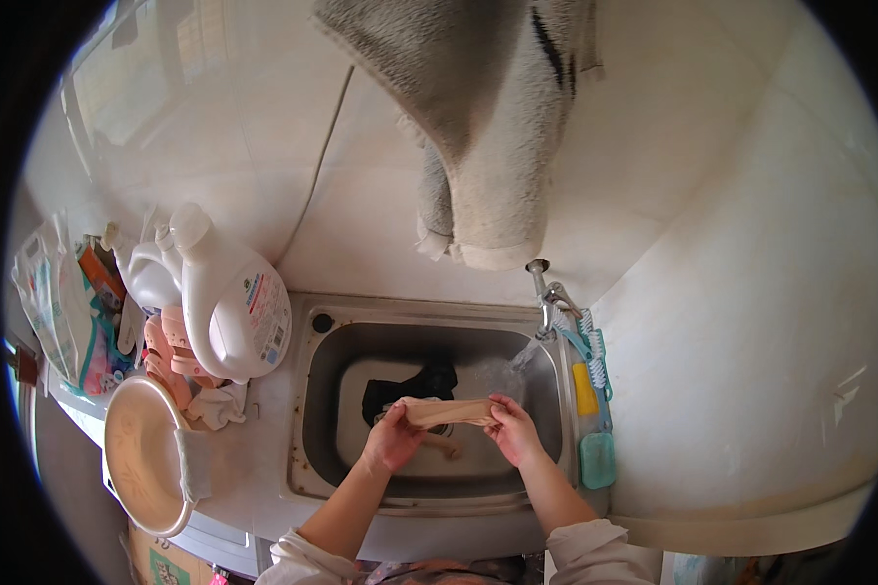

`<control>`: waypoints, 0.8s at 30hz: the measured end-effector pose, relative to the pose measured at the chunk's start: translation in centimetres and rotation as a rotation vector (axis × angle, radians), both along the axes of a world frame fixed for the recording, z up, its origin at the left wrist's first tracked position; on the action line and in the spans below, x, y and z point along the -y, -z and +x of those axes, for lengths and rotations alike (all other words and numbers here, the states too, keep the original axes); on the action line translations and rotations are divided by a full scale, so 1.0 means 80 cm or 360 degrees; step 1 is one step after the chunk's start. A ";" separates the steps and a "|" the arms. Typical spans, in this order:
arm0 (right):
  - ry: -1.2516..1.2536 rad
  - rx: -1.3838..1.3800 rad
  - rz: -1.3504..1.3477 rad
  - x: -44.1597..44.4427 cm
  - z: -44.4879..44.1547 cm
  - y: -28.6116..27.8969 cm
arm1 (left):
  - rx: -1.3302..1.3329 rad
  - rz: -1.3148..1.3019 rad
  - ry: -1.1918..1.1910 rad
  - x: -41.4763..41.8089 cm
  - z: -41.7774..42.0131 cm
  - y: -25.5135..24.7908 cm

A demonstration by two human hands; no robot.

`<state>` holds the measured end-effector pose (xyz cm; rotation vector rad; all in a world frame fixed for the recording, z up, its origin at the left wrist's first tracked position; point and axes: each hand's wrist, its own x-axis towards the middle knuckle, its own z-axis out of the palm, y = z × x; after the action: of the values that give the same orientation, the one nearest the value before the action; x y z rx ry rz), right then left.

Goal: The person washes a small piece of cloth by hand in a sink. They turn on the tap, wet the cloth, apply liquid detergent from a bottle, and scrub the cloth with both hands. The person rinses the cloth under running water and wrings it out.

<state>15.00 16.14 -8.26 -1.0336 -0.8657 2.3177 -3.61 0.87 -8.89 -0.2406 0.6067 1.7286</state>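
Observation:
Stretched between my two hands is a beige piece of fabric (450,413), held above a stainless steel sink (432,496). My left hand (396,439) pinches its left end, and my right hand (511,430) grips the right end. Below it, a black cloth item (410,384) lies on the sink floor. Another beige strip shows under the held fabric; whether it is part of the same piece I cannot tell. Water (521,358) runs from the metal faucet (550,307) into the sink's back right corner.
Right of the sink sit blue-handled brushes (593,351), a yellow sponge (584,389) and a teal soap box (598,461). To the left stand a white detergent jug (238,314), pink clogs (167,351) and a beige basin (143,453) with a cloth over its rim. Towels (490,146) hang above.

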 end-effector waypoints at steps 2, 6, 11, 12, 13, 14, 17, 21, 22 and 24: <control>-0.0028 0.0131 0.0221 -0.004 -0.001 -0.002 | -0.0058 -0.0032 -0.0086 -0.004 0.003 0.015; -0.0024 0.0292 0.0819 -0.032 0.003 -0.019 | -0.0287 -0.0081 -0.0098 -0.017 0.015 0.012; 0.0129 0.0254 0.1196 -0.090 -0.001 -0.102 | -0.0693 -0.0413 0.0114 -0.032 0.029 -0.018; 0.0093 0.0219 0.1178 -0.095 -0.004 -0.119 | -0.0791 -0.0489 0.0169 -0.036 0.032 -0.024; 0.0057 0.0183 0.1159 -0.097 -0.007 -0.136 | -0.0826 -0.0503 0.0164 -0.039 0.035 -0.030; 0.0023 0.0149 0.1140 -0.098 -0.007 -0.144 | -0.0861 -0.0515 0.0162 -0.042 0.039 -0.037; -0.0241 0.0222 0.1194 -0.102 -0.006 -0.119 | -0.1036 -0.0408 0.0252 -0.055 0.037 -0.048; -0.0748 0.0315 0.1799 -0.063 -0.008 -0.066 | -0.1173 -0.0236 0.0384 -0.066 0.034 -0.083; -0.0879 0.0411 0.1639 -0.055 -0.009 -0.047 | -0.1216 -0.0154 0.0436 -0.066 0.030 -0.080; -0.1135 0.0595 0.1306 -0.040 -0.013 -0.022 | -0.1434 -0.0123 0.0343 -0.065 0.027 -0.080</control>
<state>14.00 19.36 -6.48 -0.8474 -2.3825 1.8716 -1.46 6.11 -2.47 0.5719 1.2938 1.5491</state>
